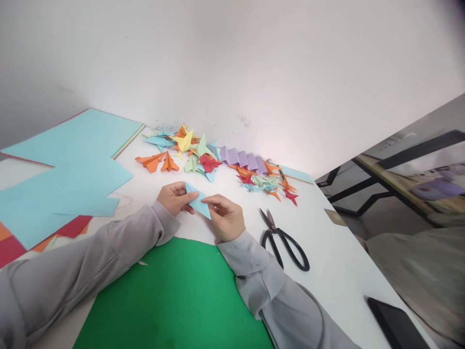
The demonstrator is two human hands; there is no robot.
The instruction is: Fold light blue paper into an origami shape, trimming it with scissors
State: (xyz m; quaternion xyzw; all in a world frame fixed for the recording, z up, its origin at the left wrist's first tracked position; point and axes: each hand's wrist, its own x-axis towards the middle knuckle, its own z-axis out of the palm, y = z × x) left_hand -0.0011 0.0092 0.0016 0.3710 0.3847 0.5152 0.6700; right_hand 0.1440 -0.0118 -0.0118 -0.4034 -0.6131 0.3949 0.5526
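Note:
Between my two hands is a small folded piece of light blue paper (199, 206), held just above the white table. My left hand (175, 198) pinches its left side, thumb on top. At its right edge, my right hand (227, 216) grips with thumb and fingertips. A green sheet (174, 295) lies on the table below my forearms. Behind the hands sit folded paper shapes, among them an orange one (150, 162), a yellow one (184, 140) and a red one (209, 163).
Black-handled scissors (278, 235) lie partly open to the right, with a phone (397, 322) near the table's right edge. Large light blue sheets (83, 135) are stacked on the left. A purple pleated strip (243, 160) stands by the wall among more folded shapes.

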